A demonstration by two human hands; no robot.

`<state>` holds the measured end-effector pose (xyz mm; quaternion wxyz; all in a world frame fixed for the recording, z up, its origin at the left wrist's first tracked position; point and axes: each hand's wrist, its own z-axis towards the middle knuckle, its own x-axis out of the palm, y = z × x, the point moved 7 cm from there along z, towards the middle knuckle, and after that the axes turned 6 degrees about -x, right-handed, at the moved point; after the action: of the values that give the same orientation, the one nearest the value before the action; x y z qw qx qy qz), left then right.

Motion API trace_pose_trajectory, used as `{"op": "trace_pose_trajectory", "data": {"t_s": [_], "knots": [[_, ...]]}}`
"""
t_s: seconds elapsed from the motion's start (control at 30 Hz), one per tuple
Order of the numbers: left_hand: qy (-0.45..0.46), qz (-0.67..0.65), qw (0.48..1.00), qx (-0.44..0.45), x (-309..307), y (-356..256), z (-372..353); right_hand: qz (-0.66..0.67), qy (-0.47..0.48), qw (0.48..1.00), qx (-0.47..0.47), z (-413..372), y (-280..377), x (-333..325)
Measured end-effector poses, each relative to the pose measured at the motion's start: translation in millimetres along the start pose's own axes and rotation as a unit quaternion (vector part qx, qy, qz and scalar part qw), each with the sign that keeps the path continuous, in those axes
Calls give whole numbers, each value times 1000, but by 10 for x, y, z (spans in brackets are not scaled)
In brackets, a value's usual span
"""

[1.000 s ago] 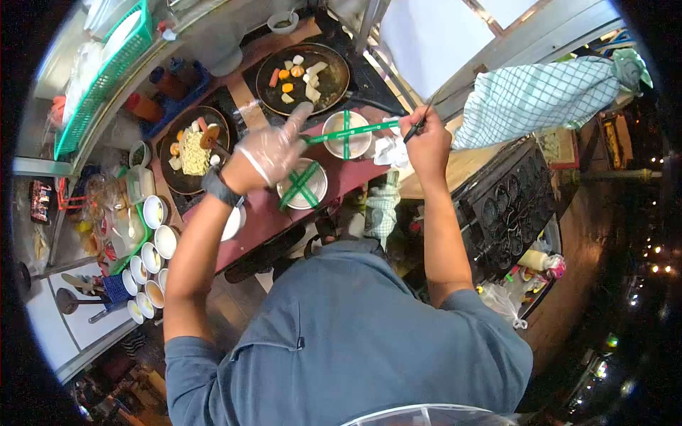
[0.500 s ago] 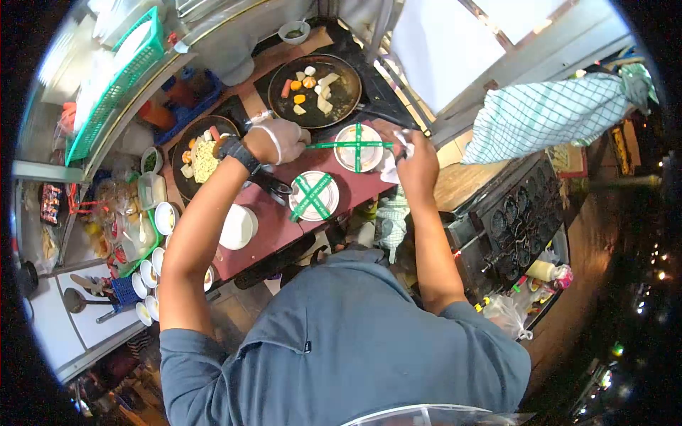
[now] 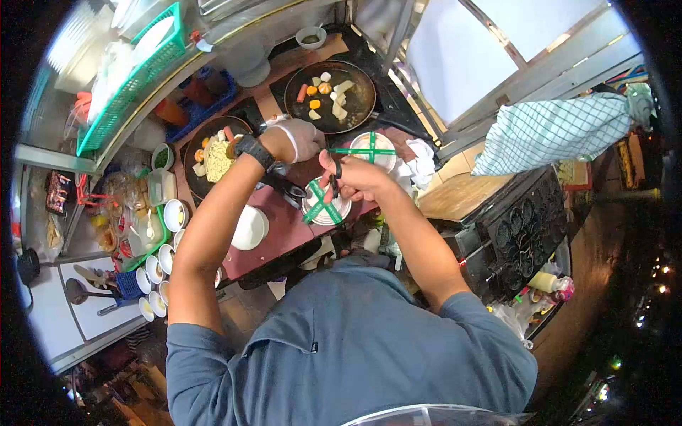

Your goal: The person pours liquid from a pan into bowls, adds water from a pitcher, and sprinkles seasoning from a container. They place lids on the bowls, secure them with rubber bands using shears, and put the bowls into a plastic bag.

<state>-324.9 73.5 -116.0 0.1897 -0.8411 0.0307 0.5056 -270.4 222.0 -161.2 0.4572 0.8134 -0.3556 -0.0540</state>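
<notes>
On the red table [image 3: 273,248], the far bowl [image 3: 381,162] and near bowl [image 3: 337,208] carry green tape [image 3: 368,151]. The right hand [image 3: 348,177] has moved leftward, now over the near bowl, its grip curled round dark scissors [image 3: 337,170]. The gloved left hand [image 3: 304,140] stays closed beside the far bowl's tape; whether it pinches it is unclear.

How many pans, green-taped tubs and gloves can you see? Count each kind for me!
Pans: 2, one on the left and one on the right
Green-taped tubs: 2, one nearer the person and one farther off
Gloves: 1, on the left hand
Total: 5
</notes>
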Motion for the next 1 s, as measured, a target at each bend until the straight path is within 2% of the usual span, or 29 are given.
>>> {"op": "trace_pose_trajectory", "data": {"t_s": [0.17,0.23,0.3,0.43,0.47,0.6,0.63,0.7,0.73,0.77,0.8,0.83,0.87,0.9,0.93,0.97,1.0], "knots": [[-28,-23,999,2,-51,-5,-17,12,-15,999,-48,46,-38,-17],[-40,-24,999,16,-84,-17,-48,41,3,999,-30,-25,-19,-3],[-29,-21,999,8,-104,-25,-74,131,38,991,-5,-7,-56,58],[-5,-14,1000,5,-116,-26,-97,150,58,987,21,150,10,39],[-4,-15,1000,-2,-144,-24,-117,135,33,990,29,219,-4,-21],[-17,-10,1000,-1,-220,-19,-184,106,41,993,12,290,-2,-37],[-21,-8,1000,2,-224,16,-217,131,52,989,47,266,-48,-4],[-45,-3,999,8,-330,44,-419,191,167,967,1,21,94,226],[-117,-61,991,6,-461,73,-628,142,158,977,-6,-84,179,241],[-188,-117,975,3,-611,95,-897,86,155,981,-75,-223,327,297],[-228,-164,960,15,-702,90,-1174,-35,50,981,-183,-278,489,326],[-248,-201,947,-31,-745,84,-1442,-150,-55,945,-285,-350,684,406],[-287,-210,935,-5,-743,84,-1688,-137,-157,930,-304,-370,814,464],[-325,-218,920,22,-731,85,-1941,-108,-166,906,-375,-464,1042,707],[-359,-227,904,53,-748,41,-2219,-56,-149,911,-381,-492,1163,971],[-344,-246,906,26,-658,112,-2417,-7,-130,913,-387,-468,1252,1198],[-362,-244,899,14,-604,149,-2647,-30,-125,912,-390,-333,1260,1383]]}}
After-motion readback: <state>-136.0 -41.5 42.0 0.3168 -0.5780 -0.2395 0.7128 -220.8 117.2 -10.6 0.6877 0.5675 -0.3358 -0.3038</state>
